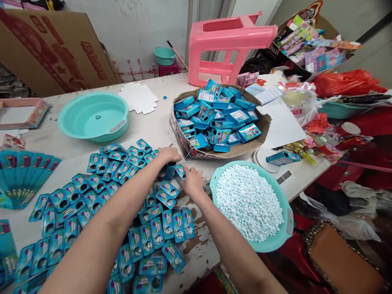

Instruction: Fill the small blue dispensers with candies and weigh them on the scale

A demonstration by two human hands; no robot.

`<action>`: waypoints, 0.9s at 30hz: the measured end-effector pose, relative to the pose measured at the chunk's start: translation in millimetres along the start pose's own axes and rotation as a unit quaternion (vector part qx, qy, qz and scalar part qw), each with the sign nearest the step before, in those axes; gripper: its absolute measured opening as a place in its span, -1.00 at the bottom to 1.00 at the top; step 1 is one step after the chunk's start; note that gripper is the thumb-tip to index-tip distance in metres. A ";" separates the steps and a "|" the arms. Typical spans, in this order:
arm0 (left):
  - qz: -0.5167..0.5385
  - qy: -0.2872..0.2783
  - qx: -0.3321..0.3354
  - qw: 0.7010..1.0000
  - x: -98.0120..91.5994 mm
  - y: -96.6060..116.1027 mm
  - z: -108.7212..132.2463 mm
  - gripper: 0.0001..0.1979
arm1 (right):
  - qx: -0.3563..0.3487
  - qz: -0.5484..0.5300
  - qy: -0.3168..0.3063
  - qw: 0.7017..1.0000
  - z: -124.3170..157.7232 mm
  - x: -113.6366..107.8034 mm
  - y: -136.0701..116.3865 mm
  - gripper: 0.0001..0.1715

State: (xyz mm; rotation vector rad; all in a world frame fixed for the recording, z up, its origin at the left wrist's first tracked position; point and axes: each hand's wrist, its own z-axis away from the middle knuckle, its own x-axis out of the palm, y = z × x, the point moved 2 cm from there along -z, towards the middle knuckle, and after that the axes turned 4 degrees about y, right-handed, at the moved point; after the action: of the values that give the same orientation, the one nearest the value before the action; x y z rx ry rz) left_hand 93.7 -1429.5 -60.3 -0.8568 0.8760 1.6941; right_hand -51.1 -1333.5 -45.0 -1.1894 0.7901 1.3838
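Note:
My right hand [193, 183] is closed around a small blue candy box [180, 172], pinched at its left side. Just left of it, my left hand [169, 154] curls over a dark, shadowed blue box [167, 172]; its fingertips are partly hidden. Many printed blue candy boxes [157, 232] stand in rows below and left of my hands, their round holes facing up. White pieces show in the holes of the nearer ones, while those farther left [70, 235] have dark holes. Beside my right forearm, a turquoise basin [290, 222] holds small pale-blue and white candies [248, 202].
Behind my hands, a cardboard tray [265, 130] is heaped with blue boxes. Another turquoise basin [92, 116] stands at the back left. A pink stool [232, 34] rests on the table [142, 130]. Flat blue cartons [26, 173] fan out at left; a single box [283, 158] lies at right.

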 end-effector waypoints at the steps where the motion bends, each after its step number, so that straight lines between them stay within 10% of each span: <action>1: -0.006 0.001 0.009 1.000 2.0 0.9 2.6 -0.52 | -0.009 -0.010 -0.014 1.000 4.1 0.8 0.7 -0.41; 13: -0.086 0.171 0.170 0.967 35.5 -13.9 50.9 -0.51 | -0.092 -0.221 -0.117 0.964 35.1 21.3 26.8 -0.30; 17: -0.003 0.240 0.232 0.943 39.8 2.0 83.7 -0.48 | -0.106 -0.341 -0.065 0.932 51.8 22.2 44.4 -0.14; 27: -0.071 0.176 0.312 0.931 88.9 32.3 128.6 -0.37 | -0.059 -0.516 0.002 0.855 120.3 106.7 74.9 -0.27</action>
State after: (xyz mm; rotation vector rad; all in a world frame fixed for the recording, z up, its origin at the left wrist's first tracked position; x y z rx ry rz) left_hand 23.7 -1286.3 -69.5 -0.7594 1.4578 1.0398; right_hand -140.1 -1202.5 -124.9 -1.3921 -0.0145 0.5183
